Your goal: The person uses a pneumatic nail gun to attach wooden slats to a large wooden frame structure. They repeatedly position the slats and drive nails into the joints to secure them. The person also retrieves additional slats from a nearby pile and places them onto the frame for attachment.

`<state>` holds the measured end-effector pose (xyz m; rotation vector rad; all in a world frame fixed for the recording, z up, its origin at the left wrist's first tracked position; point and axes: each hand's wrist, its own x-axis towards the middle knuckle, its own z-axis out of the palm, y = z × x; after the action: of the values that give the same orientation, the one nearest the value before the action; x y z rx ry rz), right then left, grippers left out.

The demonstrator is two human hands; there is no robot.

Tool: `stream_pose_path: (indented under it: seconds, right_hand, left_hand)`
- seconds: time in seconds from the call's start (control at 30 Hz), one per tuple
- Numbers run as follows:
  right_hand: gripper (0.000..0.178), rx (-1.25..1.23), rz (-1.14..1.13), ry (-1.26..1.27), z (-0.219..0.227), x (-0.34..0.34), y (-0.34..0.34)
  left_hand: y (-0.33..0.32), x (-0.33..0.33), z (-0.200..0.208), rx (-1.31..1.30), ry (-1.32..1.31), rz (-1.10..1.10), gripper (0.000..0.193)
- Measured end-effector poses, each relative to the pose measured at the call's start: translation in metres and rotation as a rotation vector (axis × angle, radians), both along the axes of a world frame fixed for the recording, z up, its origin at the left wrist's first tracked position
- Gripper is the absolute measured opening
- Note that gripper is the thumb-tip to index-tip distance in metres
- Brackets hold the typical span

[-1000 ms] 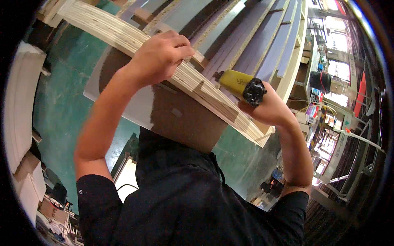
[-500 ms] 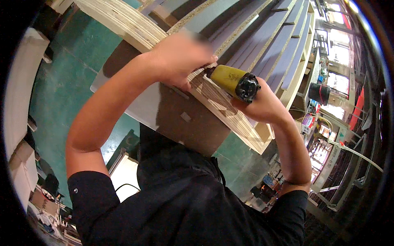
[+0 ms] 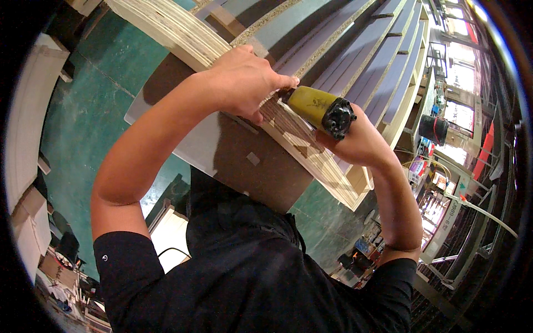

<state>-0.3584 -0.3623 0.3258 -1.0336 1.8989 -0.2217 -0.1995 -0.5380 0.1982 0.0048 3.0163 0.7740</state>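
Observation:
My right hand [image 3: 363, 139] is closed around the handle of a yellow nail gun [image 3: 312, 105] with a black end cap. The handle itself is mostly hidden by the hand and the gun's body. Its dark nose points left, at the near rail of a plywood frame [image 3: 166, 26]. Across that rail lies my left hand [image 3: 236, 83], gripping it with the thumb on the near side and the fingers over the top. The left index finger reaches close to the gun's nose. Whether the nose touches the wood is hidden.
Grey-purple panels [image 3: 358, 69] and chipboard-edged strips run away inside the frame. A brown board [image 3: 222, 147] sits below the near rail, above a green floor [image 3: 91, 133]. Pale boards [image 3: 33, 116] stand at far left. A hose [image 3: 488, 213] hangs at right.
The view has shifted slightly. My left index finger now stretches more plainly toward the gun's nose; both hands and the gun otherwise keep about the same place.

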Motion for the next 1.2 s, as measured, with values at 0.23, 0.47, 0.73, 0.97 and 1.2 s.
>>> stream_pose_path:
  seconds: [0.23, 0.47, 0.73, 0.97, 1.2]
  right_hand:
    - [0.042, -0.044, -0.026, -0.003, -0.005, -0.001, 0.005]
    - [0.040, -0.036, -0.015, -0.020, -0.004, -0.001, 0.003]
    - [0.037, -0.057, 0.029, 0.025, -0.007, -0.001, 0.006]
    - [0.037, -0.039, 0.037, 0.022, -0.007, -0.003, 0.012]
    - [0.046, -0.021, -0.018, -0.028, 0.006, 0.005, 0.030]
  left_hand:
    - [0.000, -0.001, 0.009, -0.005, -0.061, -0.022, 0.096]
    - [0.000, 0.000, 0.005, 0.009, -0.029, -0.009, 0.097]
    - [-0.001, -0.001, 0.007, 0.030, -0.031, -0.006, 0.098]
    - [0.002, 0.001, -0.001, -0.015, 0.032, -0.001, 0.098]
    - [0.005, -0.004, 0.000, -0.048, 0.061, 0.002, 0.098]
